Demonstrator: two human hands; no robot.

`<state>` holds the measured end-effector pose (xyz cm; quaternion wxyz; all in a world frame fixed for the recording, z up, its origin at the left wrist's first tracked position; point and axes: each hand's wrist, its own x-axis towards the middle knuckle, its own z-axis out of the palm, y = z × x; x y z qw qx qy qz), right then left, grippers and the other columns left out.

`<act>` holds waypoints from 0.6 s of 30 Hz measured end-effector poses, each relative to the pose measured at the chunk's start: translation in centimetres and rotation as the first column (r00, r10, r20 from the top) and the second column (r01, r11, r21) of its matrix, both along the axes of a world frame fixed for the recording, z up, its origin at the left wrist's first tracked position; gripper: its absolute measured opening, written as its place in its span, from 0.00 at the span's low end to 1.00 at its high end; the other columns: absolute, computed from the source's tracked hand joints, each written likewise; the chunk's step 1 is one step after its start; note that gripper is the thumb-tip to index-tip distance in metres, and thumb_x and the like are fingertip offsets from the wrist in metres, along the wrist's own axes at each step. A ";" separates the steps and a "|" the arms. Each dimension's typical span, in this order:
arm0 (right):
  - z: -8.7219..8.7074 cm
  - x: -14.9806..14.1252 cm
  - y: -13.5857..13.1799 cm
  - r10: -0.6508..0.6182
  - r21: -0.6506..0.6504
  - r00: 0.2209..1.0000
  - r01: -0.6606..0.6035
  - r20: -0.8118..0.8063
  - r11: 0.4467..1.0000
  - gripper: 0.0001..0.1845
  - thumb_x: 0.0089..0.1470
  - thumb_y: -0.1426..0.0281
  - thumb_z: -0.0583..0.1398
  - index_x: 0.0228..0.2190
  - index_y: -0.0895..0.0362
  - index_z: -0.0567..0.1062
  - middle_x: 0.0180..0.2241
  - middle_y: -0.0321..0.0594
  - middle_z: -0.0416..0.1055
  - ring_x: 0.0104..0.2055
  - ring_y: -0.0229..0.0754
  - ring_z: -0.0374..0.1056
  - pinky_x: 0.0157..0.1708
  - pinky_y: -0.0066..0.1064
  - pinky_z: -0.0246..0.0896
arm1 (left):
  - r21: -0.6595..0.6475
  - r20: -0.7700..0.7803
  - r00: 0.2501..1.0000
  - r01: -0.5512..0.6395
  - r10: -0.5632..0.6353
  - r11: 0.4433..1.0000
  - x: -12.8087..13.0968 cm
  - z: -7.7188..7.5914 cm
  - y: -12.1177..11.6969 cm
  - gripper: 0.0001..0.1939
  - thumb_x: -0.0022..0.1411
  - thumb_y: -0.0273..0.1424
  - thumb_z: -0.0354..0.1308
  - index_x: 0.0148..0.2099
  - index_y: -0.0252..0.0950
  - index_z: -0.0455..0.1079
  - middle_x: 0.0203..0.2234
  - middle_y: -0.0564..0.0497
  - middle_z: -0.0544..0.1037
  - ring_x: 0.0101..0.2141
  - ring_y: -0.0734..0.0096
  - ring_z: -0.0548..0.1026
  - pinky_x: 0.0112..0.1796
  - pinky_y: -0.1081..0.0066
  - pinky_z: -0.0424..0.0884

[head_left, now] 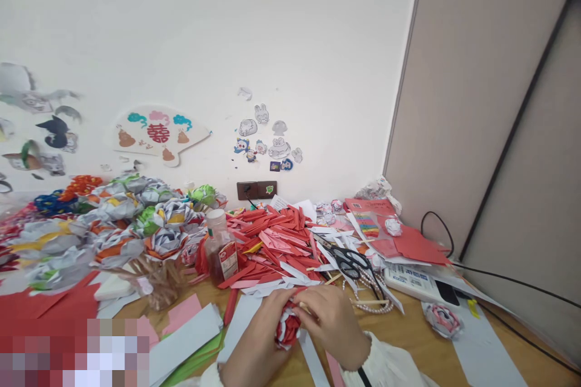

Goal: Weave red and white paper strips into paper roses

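Near the front edge of the table, my left hand is wrapped round a red and white paper flower. My right hand is closed at the flower's upper right, its thumb and fingertips pinched on what looks like a thin wooden stick. Just behind the hands lies a heap of folded red paper strips, with white strips along its front. A plastic bottle with a red label stands left of the heap. Black-handled scissors lie to the right.
At the left, several finished paper flowers stand bunched on sticks. White and green sheets lie front left. A pearl string, a white box, a phone and a pink-white flower lie right. Black cables cross there.
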<state>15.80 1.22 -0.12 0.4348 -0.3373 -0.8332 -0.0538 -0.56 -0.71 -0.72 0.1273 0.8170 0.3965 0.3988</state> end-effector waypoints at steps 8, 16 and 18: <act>0.3 -0.2 -0.1 -0.011 0.044 0.999 0.009 0.047 0.999 0.18 0.63 0.68 0.45 0.27 0.55 0.70 0.23 0.35 0.70 0.25 0.38 0.65 0.25 0.29 0.52 | -0.016 -0.027 1.000 -0.003 0.003 1.000 0.0 -0.4 0.1 0.33 0.47 0.15 0.51 0.56 0.41 0.57 0.50 0.43 0.70 0.50 0.61 0.69 0.50 0.60 0.67; -0.4 -0.3 0.1 -0.073 0.244 0.977 0.022 0.202 0.969 0.20 0.63 0.73 0.41 0.33 0.59 0.71 0.22 0.39 0.69 0.24 0.41 0.64 0.24 0.32 0.52 | 0.003 0.001 1.000 -0.023 0.023 1.000 0.0 -0.5 0.1 0.31 0.47 0.15 0.51 0.54 0.40 0.59 0.47 0.44 0.72 0.49 0.60 0.70 0.50 0.61 0.68; -0.1 -0.1 0.0 -0.049 0.220 0.985 0.012 0.164 0.975 0.20 0.64 0.72 0.41 0.35 0.59 0.71 0.23 0.39 0.70 0.25 0.41 0.65 0.25 0.32 0.53 | -0.008 0.017 0.999 -0.027 0.027 1.000 0.1 -0.4 0.1 0.30 0.48 0.17 0.53 0.55 0.39 0.58 0.48 0.43 0.72 0.49 0.61 0.70 0.50 0.62 0.68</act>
